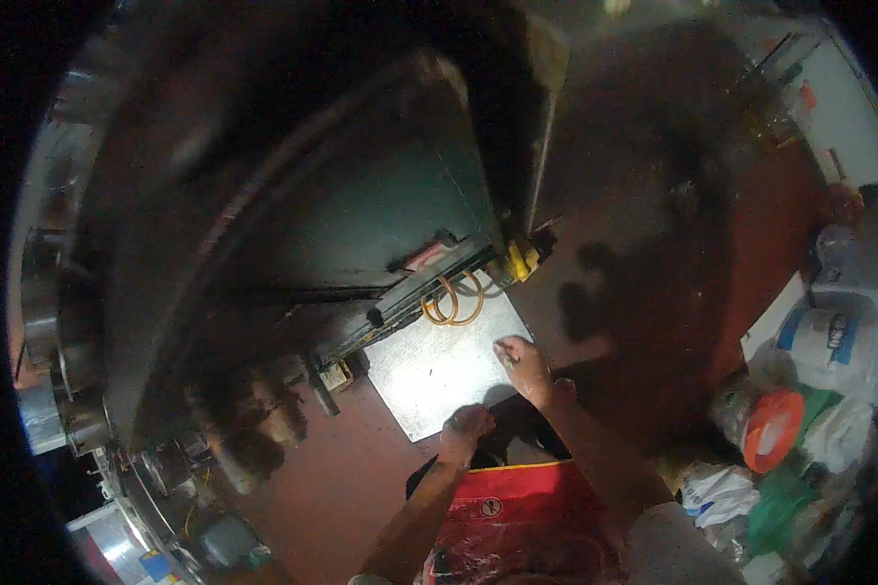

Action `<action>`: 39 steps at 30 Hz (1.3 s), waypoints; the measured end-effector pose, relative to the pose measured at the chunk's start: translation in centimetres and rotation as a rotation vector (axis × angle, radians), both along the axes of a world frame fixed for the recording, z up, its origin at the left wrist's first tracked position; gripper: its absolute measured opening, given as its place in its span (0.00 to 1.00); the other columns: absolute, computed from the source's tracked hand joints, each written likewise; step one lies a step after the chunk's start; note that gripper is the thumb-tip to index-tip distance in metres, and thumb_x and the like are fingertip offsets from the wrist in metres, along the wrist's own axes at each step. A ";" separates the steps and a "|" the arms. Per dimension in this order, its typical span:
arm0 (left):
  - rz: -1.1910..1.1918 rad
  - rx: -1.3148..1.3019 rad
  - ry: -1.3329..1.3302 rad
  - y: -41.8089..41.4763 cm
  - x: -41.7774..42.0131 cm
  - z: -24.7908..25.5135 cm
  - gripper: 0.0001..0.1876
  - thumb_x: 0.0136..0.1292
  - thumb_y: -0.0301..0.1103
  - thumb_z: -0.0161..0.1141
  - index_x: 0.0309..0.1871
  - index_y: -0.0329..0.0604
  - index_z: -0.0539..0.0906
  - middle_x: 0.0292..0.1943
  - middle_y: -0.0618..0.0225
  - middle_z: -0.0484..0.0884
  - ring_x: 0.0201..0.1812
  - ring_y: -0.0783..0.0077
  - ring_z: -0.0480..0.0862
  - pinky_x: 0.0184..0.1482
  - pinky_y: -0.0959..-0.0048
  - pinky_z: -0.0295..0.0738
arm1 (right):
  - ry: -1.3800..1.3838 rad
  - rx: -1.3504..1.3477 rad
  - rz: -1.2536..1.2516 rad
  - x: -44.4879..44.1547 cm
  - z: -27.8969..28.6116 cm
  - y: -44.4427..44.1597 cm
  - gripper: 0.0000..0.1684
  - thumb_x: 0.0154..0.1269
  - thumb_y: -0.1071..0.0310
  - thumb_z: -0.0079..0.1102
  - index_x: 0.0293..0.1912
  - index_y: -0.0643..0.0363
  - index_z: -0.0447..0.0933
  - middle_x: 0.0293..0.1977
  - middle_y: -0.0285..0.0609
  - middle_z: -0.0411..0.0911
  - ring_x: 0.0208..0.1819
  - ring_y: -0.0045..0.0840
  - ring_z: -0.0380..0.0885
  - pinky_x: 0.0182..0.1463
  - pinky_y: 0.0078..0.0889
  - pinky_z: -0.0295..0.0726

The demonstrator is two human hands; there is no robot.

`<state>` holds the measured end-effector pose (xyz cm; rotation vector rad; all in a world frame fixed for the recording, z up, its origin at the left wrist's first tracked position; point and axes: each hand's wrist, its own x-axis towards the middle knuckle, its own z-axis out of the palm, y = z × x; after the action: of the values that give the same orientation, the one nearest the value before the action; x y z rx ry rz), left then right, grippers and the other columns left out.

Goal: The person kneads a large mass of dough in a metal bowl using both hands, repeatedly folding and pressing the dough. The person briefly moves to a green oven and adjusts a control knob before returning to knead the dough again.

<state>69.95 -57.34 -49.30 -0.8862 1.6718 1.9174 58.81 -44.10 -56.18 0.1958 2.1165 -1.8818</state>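
A bright, pale flat panel [446, 365] lies before me, strongly lit, with a tiny dark speck on it. My right hand [524, 365] is over the panel's right edge, its fingers curled. At the near edge is my left hand [468, 430], also curled and partly in shadow. Whether either hand grips anything is too blurred to tell. Orange-brown rings [453, 311] stand at the panel's far side and cast a curved shadow. Just behind them runs the dark front rail [410, 296] of a large machine.
The machine's dark green body [380, 212] rises ahead. A yellow part [519, 262] sits at the rail's right end. To my right are plastic bags [721, 493], a container with an orange-red end [774, 431] and a wrapped bundle [827, 340]. A red apron [519, 504] covers my front.
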 end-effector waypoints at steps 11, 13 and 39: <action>0.438 0.036 0.135 -4.4 -8.2 -15.0 0.07 0.61 0.25 0.49 0.41 0.34 0.73 0.33 0.59 0.78 0.35 0.68 0.78 0.42 0.71 0.76 | 0.140 -0.100 -0.167 -5.6 -13.6 -6.0 0.09 0.57 0.71 0.58 0.38 0.66 0.73 0.28 0.39 0.77 0.32 0.17 0.75 0.37 0.19 0.72; 0.409 -0.002 0.221 -5.5 -8.9 -17.6 0.07 0.61 0.24 0.48 0.42 0.34 0.72 0.34 0.59 0.77 0.35 0.69 0.78 0.43 0.72 0.75 | 0.199 -0.084 -0.168 -6.4 -15.1 -6.9 0.10 0.57 0.73 0.56 0.39 0.66 0.73 0.32 0.42 0.77 0.35 0.17 0.75 0.40 0.21 0.72; 0.417 0.338 0.662 -10.1 -17.9 -23.9 0.09 0.61 0.37 0.52 0.43 0.47 0.75 0.41 0.66 0.78 0.38 0.72 0.75 0.43 0.73 0.70 | 0.213 -0.270 -0.114 -13.6 -13.7 -9.2 0.11 0.59 0.66 0.51 0.34 0.66 0.72 0.31 0.50 0.75 0.32 0.32 0.77 0.33 0.32 0.77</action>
<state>52.09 -67.48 -73.20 -0.5141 1.4696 2.9114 45.23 -53.28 -69.83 0.0589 1.9861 -2.3229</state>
